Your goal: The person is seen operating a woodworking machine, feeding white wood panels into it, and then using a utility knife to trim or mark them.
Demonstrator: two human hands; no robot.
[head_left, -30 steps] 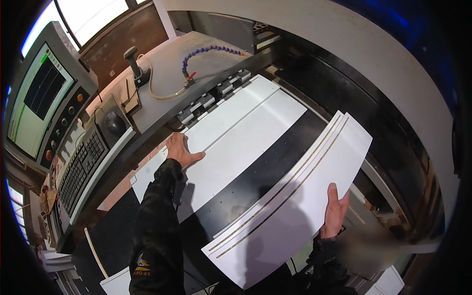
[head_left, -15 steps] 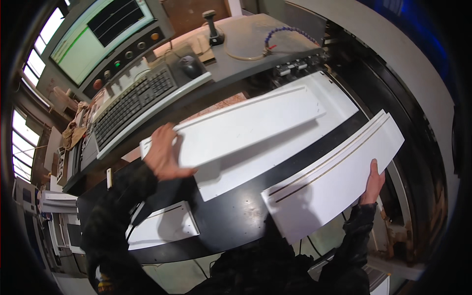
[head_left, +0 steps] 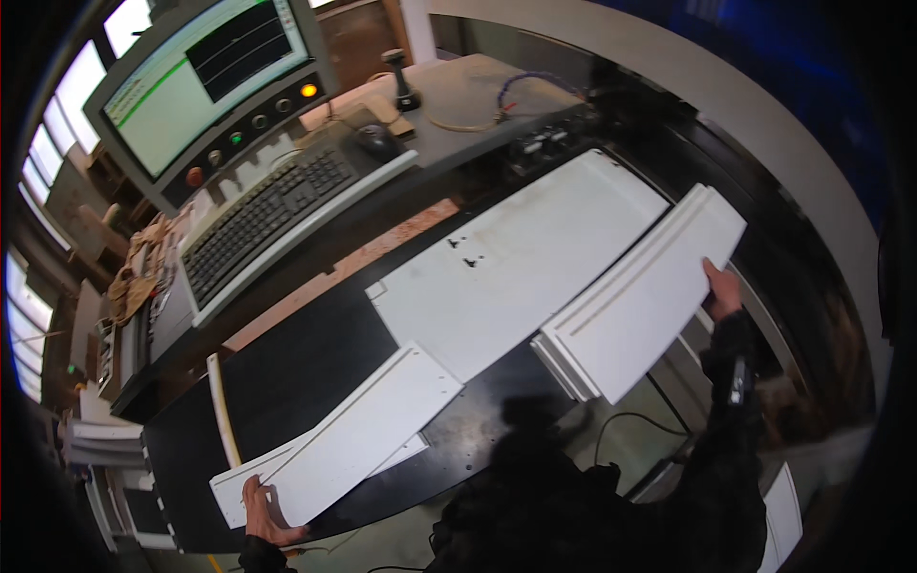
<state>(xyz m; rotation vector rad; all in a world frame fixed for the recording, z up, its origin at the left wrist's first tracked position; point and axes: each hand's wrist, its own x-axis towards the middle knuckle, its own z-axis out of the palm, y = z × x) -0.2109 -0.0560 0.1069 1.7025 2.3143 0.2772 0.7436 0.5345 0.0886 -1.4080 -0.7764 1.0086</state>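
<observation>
At the lower left my left hand [head_left: 267, 516] grips the near end of a long white board [head_left: 368, 430] with a groove along its edge. That board lies at an angle over another white board [head_left: 406, 451], which is mostly hidden beneath it. On the right, my right hand [head_left: 723, 289] holds a stack of white boards [head_left: 659, 296] by its outer edge, thumb on top. A long groove runs along the top board, and layered edges show at its left end. Between the two hands a wide white panel [head_left: 516, 258] with small dark cutouts lies on the black table [head_left: 306, 382].
Beyond the table stand a keyboard [head_left: 267, 224], a mouse [head_left: 376, 142] and a monitor [head_left: 205, 86] with buttons below it. A handheld scanner [head_left: 399, 81] stands on the grey console. A thin pale strip [head_left: 223, 411] lies at the table's left. Dark machine rails run along the right.
My left hand has brought its board down and toward me, off the wide panel and onto the board at lower left. The right-hand stack has shifted slightly up and left. An orange button now glows.
</observation>
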